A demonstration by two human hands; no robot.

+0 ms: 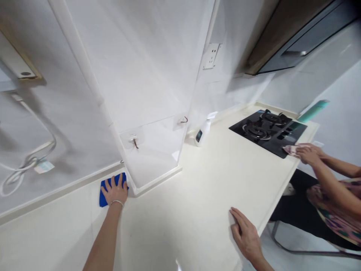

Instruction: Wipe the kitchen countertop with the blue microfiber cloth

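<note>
My left hand (pixel 115 191) lies flat, fingers spread, pressing a blue cloth (pixel 103 195) onto the white countertop (pixel 197 180), right beside the base of a white column (pixel 153 150) at the wall. A thin bracelet sits on that wrist. My right hand (pixel 246 234) rests flat and open on the countertop near its front edge, holding nothing.
A white spray bottle (pixel 203 131) stands by the wall behind the column. A black two-burner gas hob (pixel 267 130) is set in the counter at the right, under a range hood (pixel 299 34). Another person's hands (pixel 307 152) press a pinkish cloth at the hob's edge. A wall socket (pixel 211 55) is above.
</note>
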